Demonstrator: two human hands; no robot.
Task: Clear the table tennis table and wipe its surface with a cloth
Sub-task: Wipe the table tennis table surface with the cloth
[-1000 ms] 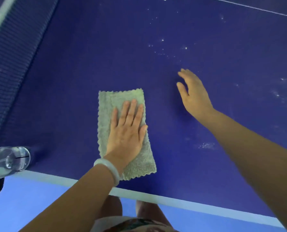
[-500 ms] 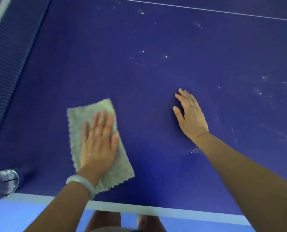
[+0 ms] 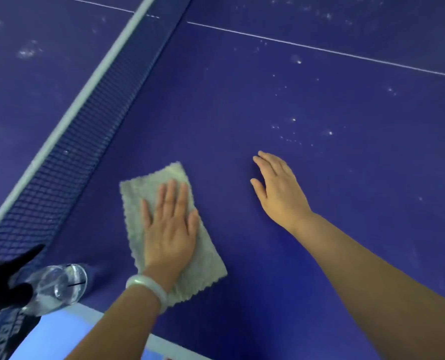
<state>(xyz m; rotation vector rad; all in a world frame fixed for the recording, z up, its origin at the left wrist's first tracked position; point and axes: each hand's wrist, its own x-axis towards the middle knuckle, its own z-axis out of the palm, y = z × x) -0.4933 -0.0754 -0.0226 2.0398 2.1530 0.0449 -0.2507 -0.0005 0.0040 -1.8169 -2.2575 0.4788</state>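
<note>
Grey-green cloth lies flat on the bench by the net, our left hand pressing it with straight fingers, right hand open alongside. We judge we are mid-wipe; next, push it toward the white specks

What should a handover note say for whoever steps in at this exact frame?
Left hand: flat, fingers straight, pressing the green cloth onto the table; no grip.
Right hand: open and holding nothing, on or just above the surface to the cloth's right; contact is unclear.
Things: the cloth lies near the table's front edge, close to the net. A clear bottle lies at the near-left corner by the net's end.
Done: no other loose items in view.
Left: white specks beyond the right hand and across the net need wiping; the bottle likely needs removing.
</note>
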